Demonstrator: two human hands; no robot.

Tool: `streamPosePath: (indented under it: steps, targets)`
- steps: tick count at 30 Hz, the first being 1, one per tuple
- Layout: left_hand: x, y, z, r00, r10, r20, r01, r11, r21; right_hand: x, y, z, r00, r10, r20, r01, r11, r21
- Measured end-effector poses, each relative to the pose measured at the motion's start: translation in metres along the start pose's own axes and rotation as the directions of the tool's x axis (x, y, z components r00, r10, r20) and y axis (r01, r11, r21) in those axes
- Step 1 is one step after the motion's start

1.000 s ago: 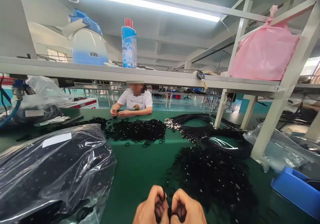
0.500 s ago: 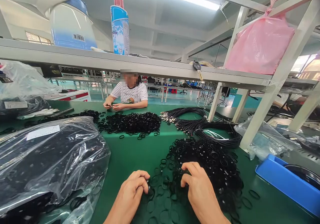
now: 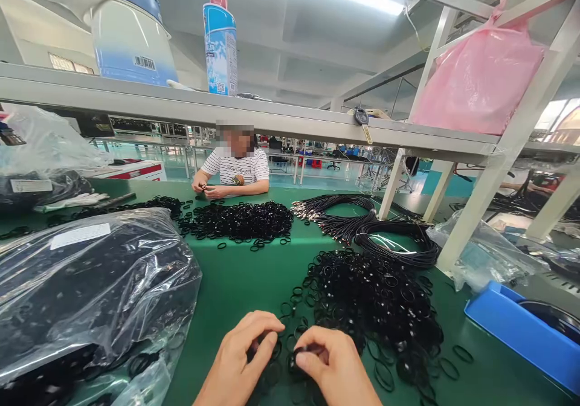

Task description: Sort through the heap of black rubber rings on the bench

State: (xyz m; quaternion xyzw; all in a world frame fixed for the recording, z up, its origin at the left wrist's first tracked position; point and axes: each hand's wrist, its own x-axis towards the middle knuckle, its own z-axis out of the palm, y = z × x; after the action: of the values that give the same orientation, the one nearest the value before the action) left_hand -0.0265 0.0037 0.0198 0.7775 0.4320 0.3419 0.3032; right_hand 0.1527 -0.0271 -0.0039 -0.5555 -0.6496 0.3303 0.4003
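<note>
My right hand (image 3: 333, 360) pinches a black ring (image 3: 299, 353) between thumb and forefinger, low over the green table. Close beside it on the left, my left hand (image 3: 247, 354) has its fingers curled and its thumb near the forefinger; dark shapes show behind them, but I cannot make out what it holds. Under and between both hands lie scattered black rings, partly hidden. A large heap of black rings (image 3: 376, 300) spreads just beyond and to the right of my right hand.
A clear plastic bag of black parts (image 3: 104, 279) lies at left. Beyond are another ring pile (image 3: 244, 220), coiled black cables (image 3: 339, 209) and a seated person (image 3: 238, 170) handling small parts. A blue bin (image 3: 521, 339) stands at right; a shelf (image 3: 272, 107) crosses above.
My right hand has moved left and down from the heap's edge to beside my left hand, its thumb and forefinger now closed on a black ring. The left hand has shifted slightly.
</note>
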Motion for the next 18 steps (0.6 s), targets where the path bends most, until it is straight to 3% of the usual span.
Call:
streamPosePath:
  steps: [3, 5, 10, 13, 18]
  targets:
    - [-0.001, 0.004, 0.006, 0.992, 0.0, 0.127, 0.009, 0.997, -0.073, 0.001, -0.004, -0.007, 0.985, 0.161, 0.064, -0.173, 0.921, 0.349]
    - [-0.001, 0.006, 0.01, 0.99, -0.007, 0.138, 0.016, 0.997, -0.069, 0.003, -0.002, -0.005, 0.982, 0.172, 0.074, -0.187, 0.897, 0.4]
    - [-0.001, 0.013, 0.016, 0.999, -0.036, 0.019, 0.038, 0.99, -0.139, 0.001, 0.0, -0.001, 0.987, 0.105, -0.122, -0.086, 0.984, 0.154]
    - [-0.006, 0.016, 0.021, 0.998, -0.064, -0.013, 0.059, 0.969, -0.24, -0.005, 0.003, -0.001, 0.984, 0.121, -0.13, -0.11, 0.99, 0.086]
    - [-0.012, 0.007, 0.031, 0.981, -0.16, -0.108, 0.13, 0.961, -0.244, -0.006, 0.027, -0.007, 0.968, 0.23, -0.099, -0.234, 0.972, -0.035]
